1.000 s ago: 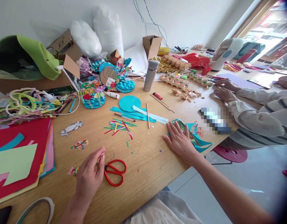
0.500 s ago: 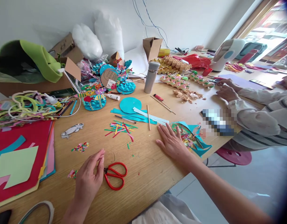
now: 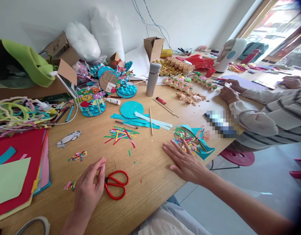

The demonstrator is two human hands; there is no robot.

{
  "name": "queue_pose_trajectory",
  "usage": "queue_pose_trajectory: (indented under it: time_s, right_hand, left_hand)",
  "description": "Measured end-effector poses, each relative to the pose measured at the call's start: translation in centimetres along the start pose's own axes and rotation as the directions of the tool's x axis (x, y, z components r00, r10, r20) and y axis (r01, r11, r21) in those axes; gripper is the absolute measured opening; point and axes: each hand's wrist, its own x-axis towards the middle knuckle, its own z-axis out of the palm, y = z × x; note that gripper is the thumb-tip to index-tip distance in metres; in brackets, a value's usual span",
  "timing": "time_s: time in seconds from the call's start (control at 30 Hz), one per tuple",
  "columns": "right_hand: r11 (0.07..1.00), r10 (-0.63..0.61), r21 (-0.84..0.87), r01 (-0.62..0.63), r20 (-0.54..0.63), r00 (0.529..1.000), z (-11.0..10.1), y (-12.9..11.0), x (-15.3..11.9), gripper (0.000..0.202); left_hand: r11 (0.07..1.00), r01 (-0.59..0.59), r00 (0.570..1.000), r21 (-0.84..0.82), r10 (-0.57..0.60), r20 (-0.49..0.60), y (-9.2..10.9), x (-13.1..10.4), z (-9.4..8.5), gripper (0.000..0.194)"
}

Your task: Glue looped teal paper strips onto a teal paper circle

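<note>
The wooden table [image 3: 150, 182] spread beneath everything, its near edge slanting below the right forearm. The right hand [image 3: 187, 163] was palm down, fingers long and parted wide, their tips at the near side of a pile of paper scraps [image 3: 191, 140]; I couldn't tell whether they touched. That pile's far end came close to the table edge. The left hand [image 3: 90, 184] had its fingers drawn in narrow, thumb close to their tips; whether they pinched anything I couldn't see. Just beside them lay the scissors [image 3: 116, 183], red handles pointing away from the hand, blades partly hidden by it. Wood grain showed between the handles and the right hand.
</note>
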Motion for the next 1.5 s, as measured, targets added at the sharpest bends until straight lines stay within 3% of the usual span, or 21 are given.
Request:
queue_pose_trajectory:
  time_s: [0.17, 0.23, 0.33, 0.43, 0.5, 0.7, 0.87, 0.93, 1.0, 1.13, 1.23, 1.3, 1.5]
  right_hand:
    - [0.971, 0.225, -0.082, -0.226, -0.020, 0.974, 1.1, 6.1, 0.2, 0.070]
    - [0.952, 0.282, -0.111, -0.286, -0.050, 0.958, 1.0, 7.1, 0.5, 0.073]
    - [0.954, 0.265, -0.118, -0.276, -0.101, 0.959, 0.5, 5.0, 1.5, 0.079]
    - [0.994, 0.081, -0.069, -0.084, -0.046, 0.996, 0.4, 1.1, 2.6, 0.075]
    - [1.000, -0.009, -0.010, 0.009, 0.015, 1.000, 0.7, -0.1, 3.0, 0.075]
    - [0.980, 0.195, -0.032, -0.198, -0.084, 0.977, 1.4, 2.2, 3.6, 0.068]
    - [0.995, -0.042, 0.089, 0.044, -0.020, 0.999, 0.6, -1.6, 5.7, 0.072]
    - [0.988, -0.065, 0.139, 0.063, 0.010, 0.998, 0.5, -2.4, 6.0, 0.069]
    - [0.988, -0.013, 0.154, 0.011, 0.009, 1.000, 0.4, -1.6, 5.8, 0.062]
    - [0.967, 0.182, 0.195, -0.165, -0.075, 0.980, -0.6, 2.2, 6.5, 0.047]
    - [0.909, 0.314, 0.308, -0.282, -0.059, 0.948, -2.0, 4.2, 10.5, 0.040]
    - [0.857, 0.370, 0.361, -0.367, 0.064, 0.927, -2.7, 5.0, 14.7, 0.029]
    - [0.807, 0.452, 0.364, -0.466, 0.127, 0.883, -2.9, 7.5, 26.6, 0.023]
  left_hand:
    - [1.000, -0.002, 1.000, 0.005, 0.002, -0.005, 0.1, 0.1, -0.1, 0.025]
    - [1.000, -0.002, 1.000, 0.015, 0.002, -0.016, 0.1, 0.1, -0.3, 0.024]
    - [1.000, 0.001, 1.000, 0.015, -0.001, -0.022, 0.1, 0.0, -0.3, 0.024]
    - [1.000, 0.019, 1.000, 0.003, -0.019, -0.016, 0.0, -0.2, -0.1, 0.025]
    - [1.000, 0.030, 0.999, -0.006, -0.030, -0.016, 0.0, -0.3, 0.0, 0.026]
    - [0.999, 0.053, 0.998, 0.000, -0.053, -0.033, 0.2, -0.2, -0.4, 0.025]
    - [0.999, 0.041, 0.999, -0.015, -0.042, -0.024, 0.2, -0.4, -0.2, 0.025]
    - [0.999, 0.046, 0.999, -0.010, -0.046, -0.027, 0.1, -0.5, -0.1, 0.025]
    - [0.998, 0.058, 0.998, -0.001, -0.058, -0.032, 0.0, -0.5, -0.2, 0.025]
    - [0.998, 0.057, 0.998, -0.007, -0.057, -0.032, 0.1, -0.6, 0.0, 0.024]
    - [0.999, 0.039, 0.999, -0.014, -0.039, -0.026, 0.3, -0.7, 0.3, 0.024]
    - [0.999, 0.031, 0.999, -0.011, -0.032, -0.031, 0.3, -0.8, 0.4, 0.024]
    - [0.999, 0.052, 0.996, 0.019, -0.050, -0.071, -0.1, -0.6, 0.0, 0.024]
